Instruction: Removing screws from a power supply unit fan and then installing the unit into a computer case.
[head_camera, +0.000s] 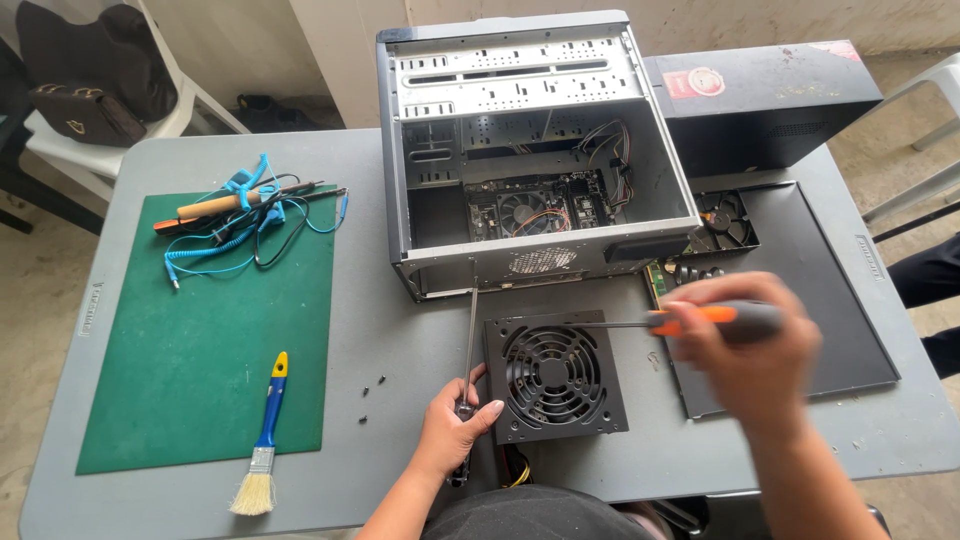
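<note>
A head-worn camera looks down at a grey worktop (400, 350). Nearest the viewer, the left hand (452, 430) is closed around the lower end of a long thin metal rod (471, 335), which runs almost straight away from the body toward the open computer case. Just right of that hand, touching it at the fingertips, lies a black power supply unit (555, 375), flat on the worktop with its round fan grille facing up. The right hand (745, 345), slightly blurred, is wrapped tightly around the orange and black handle of a screwdriver (700, 318). The tool's long axis lies nearly level, its shaft pointing left so the tip reaches over the unit's far right edge. The unit therefore sits left of the right hand and slightly nearer the body, with the left hand the closer of the two. A few small black screws (372, 385) lie left of the unit. Further left is a green mat (200, 370) with a brush (263, 440) and coiled blue cables (225, 225). Beyond stands the open computer case (535, 150), its side panel (800, 290) lying to the right.
</note>
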